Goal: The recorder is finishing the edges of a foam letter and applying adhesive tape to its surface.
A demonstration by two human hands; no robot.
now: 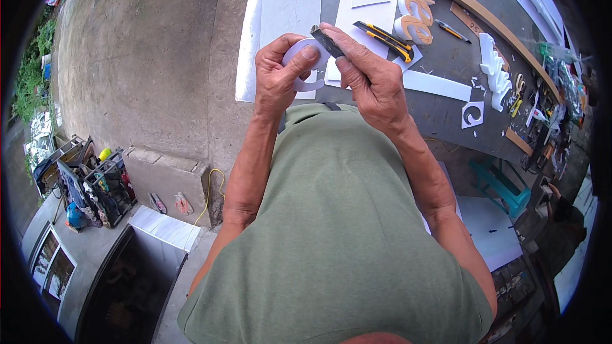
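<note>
My left hand (275, 79) pinches a white curved letter-shaped cutout (308, 85) between thumb and fingers, above the table's near edge. In my right hand (377, 84) is a dark, narrow sanding block (327, 44), gripped between thumb and fingers. The block rests against or just beside the cutout's right side; whether they touch is hard to tell. Just beyond my right hand lies a yellow and black utility knife (385, 39) on white sheet material. Farther back stand thick white letters with brown faces (413, 28), joined in a row.
On the grey table (446, 57) lie a slim cutter (452, 30), a white strip (440, 85), white letter pieces (495, 71), a square offcut (472, 114) and scissors (517, 97). Clutter lines its right edge. A long brown strip (491, 9) crosses the back. Below stands a teal stool (500, 185).
</note>
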